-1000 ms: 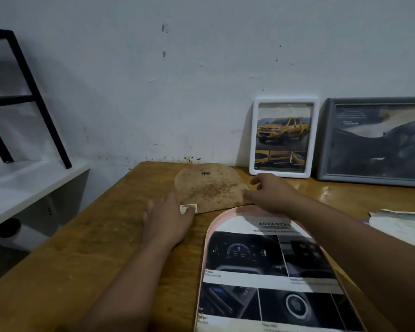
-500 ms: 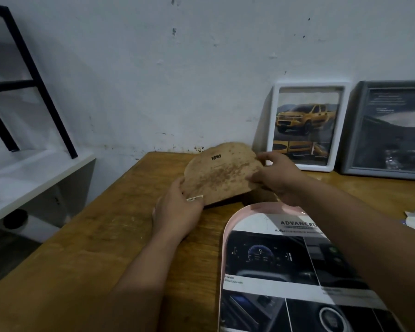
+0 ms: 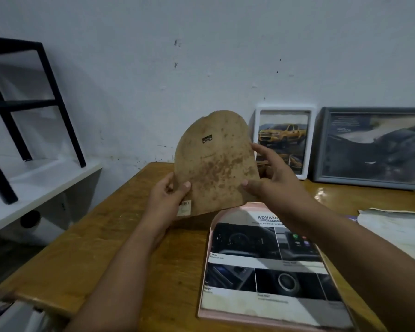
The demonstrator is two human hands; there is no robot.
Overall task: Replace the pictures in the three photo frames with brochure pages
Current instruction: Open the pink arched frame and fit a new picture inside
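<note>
Backing board (image 3: 213, 164) held upright above table (image 3: 120, 236), pinched at both lower edges.

Gripped by left hand (image 3: 168, 200) at sticker corner and right hand (image 3: 271, 178) at opposite edge, thumbs in front. Risked skewing brochure page (image 3: 268, 267) lying loose in pink frame (image 3: 207, 271) if lowered crooked; risked knocking white frame (image 3: 284, 109) leaning just behind.

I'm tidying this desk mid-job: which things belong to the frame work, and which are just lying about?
Job: brown arched backing board, pink arched frame with brochure page, white frame, grey frame.
Lying about: papers at right, black rack, white shelf.
</note>
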